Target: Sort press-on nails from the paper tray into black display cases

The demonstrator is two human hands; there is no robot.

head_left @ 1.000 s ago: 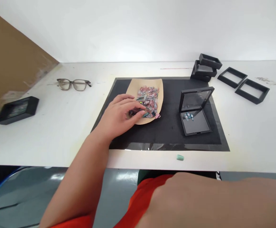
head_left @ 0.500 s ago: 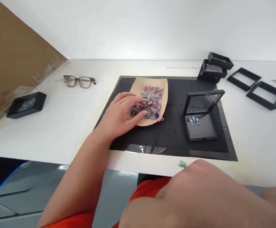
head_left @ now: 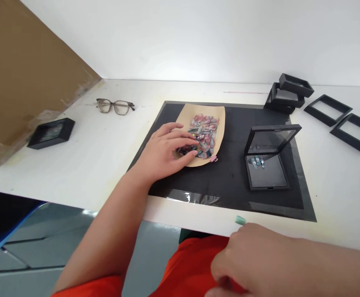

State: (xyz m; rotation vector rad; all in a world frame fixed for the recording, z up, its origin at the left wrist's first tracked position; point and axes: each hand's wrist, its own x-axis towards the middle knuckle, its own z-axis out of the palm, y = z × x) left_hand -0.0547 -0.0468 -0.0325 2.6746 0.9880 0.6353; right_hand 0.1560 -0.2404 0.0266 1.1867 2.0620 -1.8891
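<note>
My left hand (head_left: 170, 150) rests with spread fingers over a tan paper tray (head_left: 218, 119), its fingertips among a heap of press-on nails (head_left: 206, 134) in pink, grey and teal. At the bottom right, my right hand (head_left: 244, 260) is closed with its fingers curled under; whatever it might hold is hidden. Just above its knuckles, a green press-on nail (head_left: 240, 220) lies on the white table edge. An open black display case (head_left: 268, 179) stands to the right of the tray, with several teal decorated nails (head_left: 257, 162) on its film.
The tray and case sit on a black mat (head_left: 198, 185) taped to the white table. Stacked black frames (head_left: 286, 97) and two flat black frames (head_left: 328, 109) lie at the right. Eyeglasses (head_left: 114, 106) and another black case (head_left: 51, 133) are at the left, near a brown panel (head_left: 37, 74).
The view has shifted, moving table things slightly rightward. My right hand has drawn away from the camera and its curled fingers show more. My left hand stays on the tray.
</note>
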